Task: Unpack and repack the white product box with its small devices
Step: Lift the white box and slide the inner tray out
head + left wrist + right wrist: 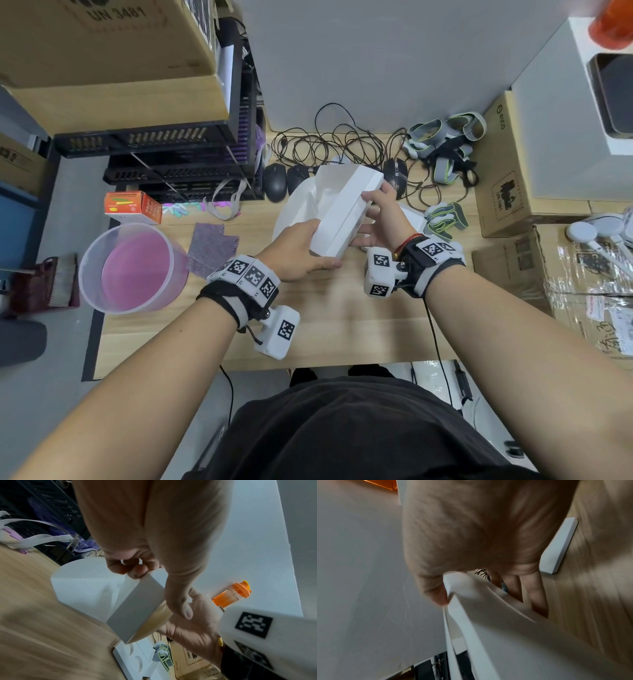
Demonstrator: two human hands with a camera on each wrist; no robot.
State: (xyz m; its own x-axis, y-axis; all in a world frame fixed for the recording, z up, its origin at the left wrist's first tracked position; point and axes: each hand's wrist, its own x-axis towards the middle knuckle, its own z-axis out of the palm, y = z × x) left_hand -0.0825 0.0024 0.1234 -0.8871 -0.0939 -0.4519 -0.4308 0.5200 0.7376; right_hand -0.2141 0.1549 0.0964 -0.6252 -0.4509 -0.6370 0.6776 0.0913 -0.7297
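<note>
I hold the white product box (346, 209) tilted above the wooden desk (342, 325), in the middle of the head view. My left hand (301, 250) grips its near end, thumb on one side and fingers on the other. My right hand (380, 212) grips its far right side, thumb on top and fingers underneath. In the left wrist view the box (137, 609) hangs over a white insert tray (130, 655) with round recesses that lies on the desk. In the right wrist view the box (488, 615) is blurred. No small devices show.
A white bag-like sheet (298, 205) lies behind the box. Behind it are computer mice (275, 178), tangled cables (329, 144) and grey straps (445, 144). A clear tub with a pink bottom (132, 269) and an orange carton (133, 207) stand left. Cardboard boxes (507, 192) line the right edge.
</note>
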